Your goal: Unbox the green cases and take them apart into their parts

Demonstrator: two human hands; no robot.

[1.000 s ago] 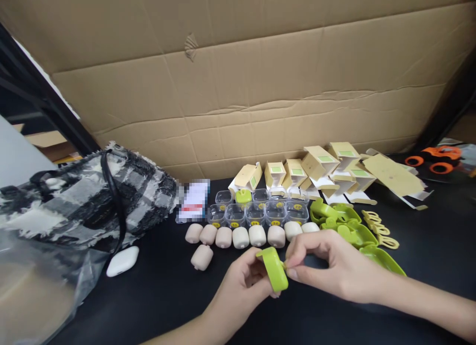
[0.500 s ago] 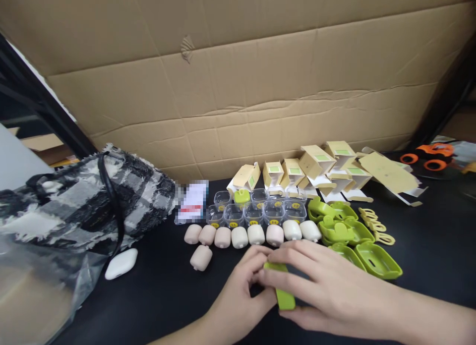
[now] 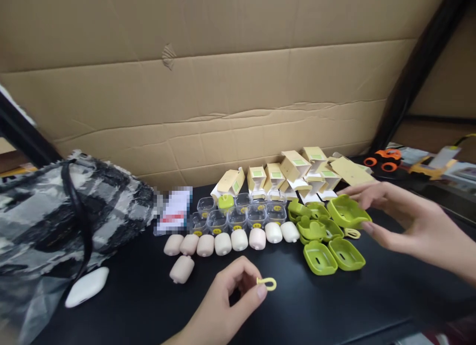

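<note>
Near the front middle, my left hand (image 3: 228,303) pinches a small pale yellow loop strap (image 3: 270,284) between thumb and forefinger. At the right, my right hand (image 3: 405,218) grips a green case shell (image 3: 345,212), hollow side up, by its right end. That shell hangs just over a group of more green shells (image 3: 320,258) lying on the black table. Partly under the held shell, another yellow loop strap (image 3: 352,233) lies on the table. Left of the shells runs a row of pale pink and off-white rounded cases (image 3: 239,240), with one pink case (image 3: 182,269) in front.
Clear plastic cups (image 3: 217,221) with yellow labels stand behind the row, one holding a green piece (image 3: 225,202). Opened small cartons (image 3: 295,165) lie behind. A checked bag (image 3: 107,201) and a white case (image 3: 87,286) are left; an orange toy truck (image 3: 386,159) is far right.
My hands have moved apart. The green shell has gone right in my right hand, and the yellow loop now shows in my left. The view has shifted to the right.
</note>
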